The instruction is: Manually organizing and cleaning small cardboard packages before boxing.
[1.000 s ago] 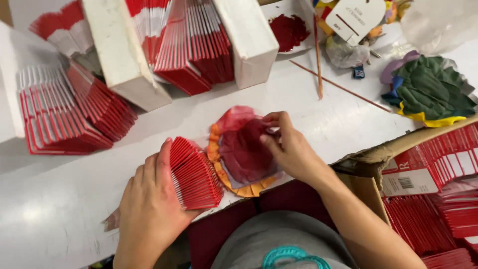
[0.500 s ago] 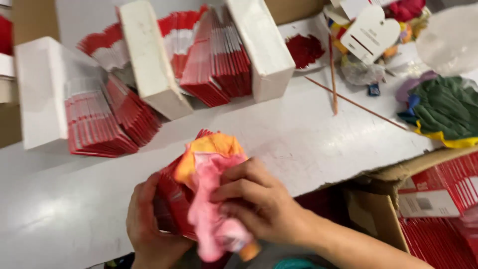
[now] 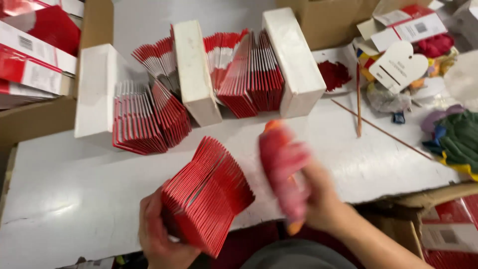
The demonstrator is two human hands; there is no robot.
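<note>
Left hand [image 3: 162,234] clasping fanned stack of red paper envelopes [image 3: 206,194] above white desk [image 3: 74,199]; right hand [image 3: 318,199] clenched on blurred pink-orange tissue decoration [image 3: 281,159]. Probably light, flimsy, crushable; best gripped at edges.

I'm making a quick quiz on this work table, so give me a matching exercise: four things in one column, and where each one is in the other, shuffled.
1. red card stack
2. pink and orange paper piece
3. thin wooden sticks
4. green folded paper decoration

A. far right table edge
B. in the right hand
C. in the left hand
D. lying right of the white blocks

Pairs: 1-C, 2-B, 3-D, 4-A
</note>
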